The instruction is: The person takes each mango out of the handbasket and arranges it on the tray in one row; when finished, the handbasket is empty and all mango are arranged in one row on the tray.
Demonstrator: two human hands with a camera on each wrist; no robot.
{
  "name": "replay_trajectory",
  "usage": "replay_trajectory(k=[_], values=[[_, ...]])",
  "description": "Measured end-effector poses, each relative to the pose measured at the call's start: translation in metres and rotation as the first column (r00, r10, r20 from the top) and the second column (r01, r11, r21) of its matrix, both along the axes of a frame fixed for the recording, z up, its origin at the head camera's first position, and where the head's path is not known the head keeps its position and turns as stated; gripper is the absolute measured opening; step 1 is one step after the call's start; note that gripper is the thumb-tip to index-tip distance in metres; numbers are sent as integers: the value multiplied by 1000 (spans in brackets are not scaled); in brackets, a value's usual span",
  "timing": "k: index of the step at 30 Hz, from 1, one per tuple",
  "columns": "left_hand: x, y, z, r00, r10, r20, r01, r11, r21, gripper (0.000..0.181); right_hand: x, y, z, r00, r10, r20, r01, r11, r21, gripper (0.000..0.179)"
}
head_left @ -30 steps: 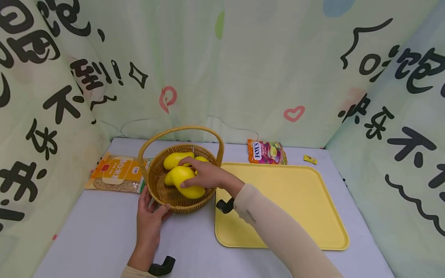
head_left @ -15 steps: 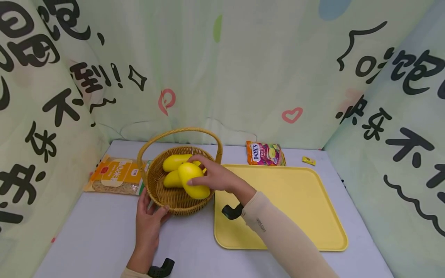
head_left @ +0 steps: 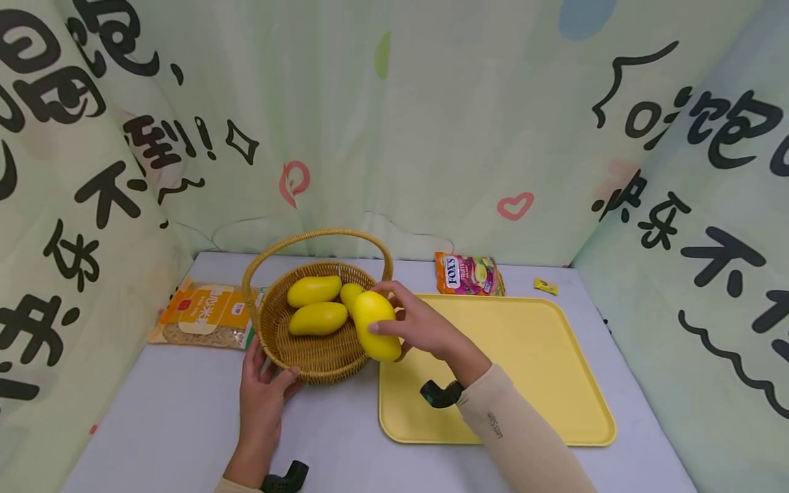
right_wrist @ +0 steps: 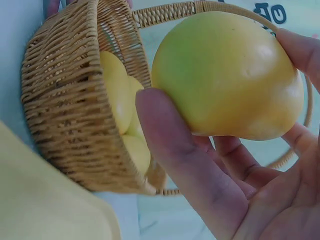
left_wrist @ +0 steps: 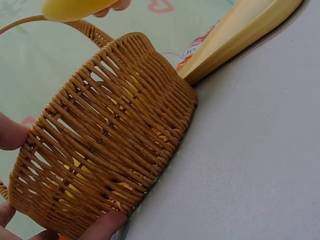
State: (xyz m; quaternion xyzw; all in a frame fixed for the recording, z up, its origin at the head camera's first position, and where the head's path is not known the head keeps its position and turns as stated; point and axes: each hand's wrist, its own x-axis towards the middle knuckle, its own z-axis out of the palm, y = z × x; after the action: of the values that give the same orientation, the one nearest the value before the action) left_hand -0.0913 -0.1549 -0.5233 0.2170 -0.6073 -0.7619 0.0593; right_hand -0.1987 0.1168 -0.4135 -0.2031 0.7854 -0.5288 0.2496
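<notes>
A yellow mango [head_left: 377,327] is held between the thumb and fingers of my right hand [head_left: 425,323], over the right rim of a wicker basket [head_left: 320,352]. The right wrist view shows this mango [right_wrist: 225,75] close up, greenish at one end. Three more mangoes lie in the basket: an upper left mango [head_left: 314,291], a lower left mango [head_left: 318,319] and a partly hidden mango [head_left: 351,294]. My left hand [head_left: 264,390] grips the basket's front left side, thumb at the rim. In the left wrist view, fingertips [left_wrist: 107,225] press low on the weave.
A yellow tray [head_left: 493,383] lies right of the basket, under my right forearm. Behind it are a colourful FOX'S candy bag [head_left: 470,274] and a small yellow wrapped candy [head_left: 545,286]. An orange grain bag [head_left: 206,311] lies left of the basket. Printed curtains enclose the table.
My right hand has lifted the mango from among the others and moved it right, to the basket's rim. The left hand stays on the basket.
</notes>
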Motion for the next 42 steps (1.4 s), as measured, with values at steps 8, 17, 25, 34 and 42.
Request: replay_trajectory(k=[8,17,25,34,42], values=[[0,0,0,1000,-3,-1,3,1000,11,104,9,29,-9,995,-83,49,84,996,-18,62],[1,-2,0,1000,-5,14,5,1000,9,104,21,56,-22,978,-189,84,191,982,-8,64],[1,-2,0,1000,-11,12,11,1000,-1,104,29,69,-39,960,-259,108,261,965,-2,62],[0,-1,0,1000,-12,10,12,1000,-16,105,32,69,-60,940,-319,122,318,948,32,61],[1,-1,-1,1000,-9,11,9,1000,-5,104,34,56,-75,922,-358,145,346,933,100,62]])
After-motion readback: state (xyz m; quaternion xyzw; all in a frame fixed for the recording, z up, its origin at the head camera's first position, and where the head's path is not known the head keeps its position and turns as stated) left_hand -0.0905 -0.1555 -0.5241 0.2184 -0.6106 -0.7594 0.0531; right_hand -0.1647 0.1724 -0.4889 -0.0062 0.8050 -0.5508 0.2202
